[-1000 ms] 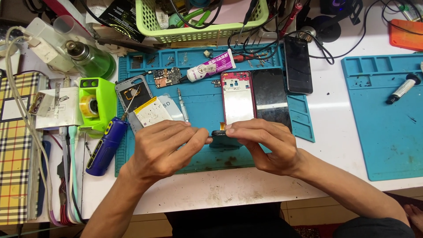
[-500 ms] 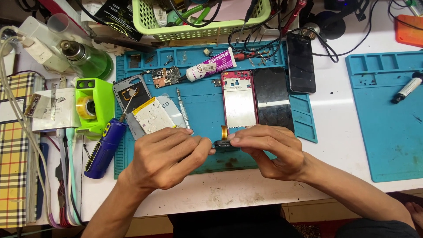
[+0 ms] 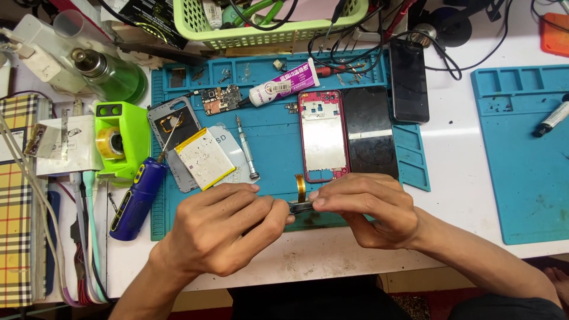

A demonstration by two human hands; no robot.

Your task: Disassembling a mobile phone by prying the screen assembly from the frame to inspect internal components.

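Around the red frame [image 3: 320, 135]: bare mat [image 3: 275, 148] lies open to its left up to the steel driver [image 3: 245, 148]; a black screen [image 3: 370, 131] blocks its right; tabletop [image 3: 450, 148] beyond is free.

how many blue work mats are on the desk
2. The large blue mat lies in the middle under the phone parts, just beyond the left hand and right hand. The second blue mat lies at the right edge, cut off by the frame. Clutter may hide others.
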